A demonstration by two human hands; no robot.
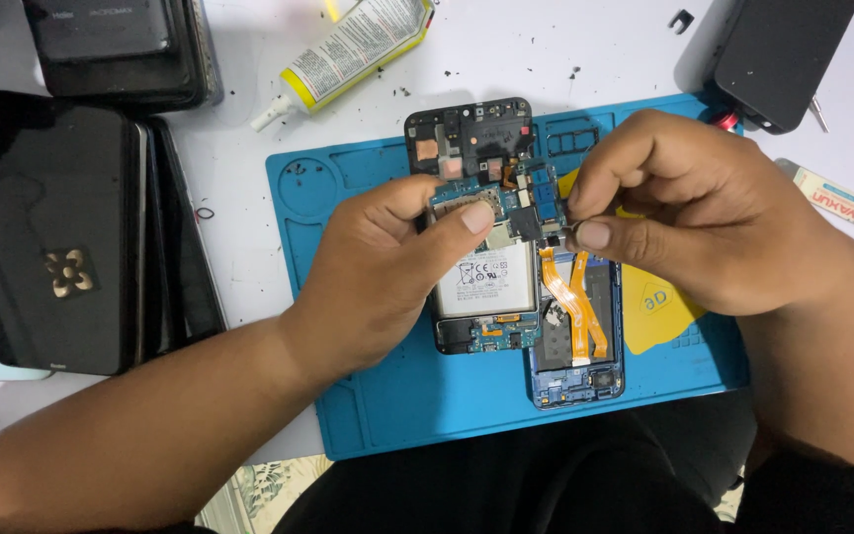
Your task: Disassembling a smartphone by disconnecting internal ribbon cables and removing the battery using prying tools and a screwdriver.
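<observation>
Right hand (684, 213): thumb and forefinger pinched on a small dark part at the right edge of the board (506, 203); whether it is a connector or a camera module cannot be told. Left hand (387, 267): thumb pressed flat on the board's left half, remaining fingers curled under the edge of the open phone (481, 287), bracing it.

Board sits across the upper part of the open phone, above the white battery (491, 277). Phone lies near the middle of the blue mat (368, 396), its top end close to the mat's far edge.

Judgement on the step: the pinch should lift straight up, not twist, since the part looks small and the flex beneath it would tear easily. Left thumb should keep the board seated while the right works. Pressure is best kept off the battery.

Around: a second phone (577, 336), blue-framed, lies just beside the first on its right, with two orange flex cables (573, 297) running down it. They sit directly under the right hand and could be snagged. A yellow pick (659, 307) lies partly under that wrist.

Beyond the mat: glue bottle (353, 49) toward the counter's far edge, tip pointing left; stacked dark devices (71, 237) at the left edge; a dark case (778, 54) at the far right corner. Black specks are scattered over the counter (249, 257).
</observation>
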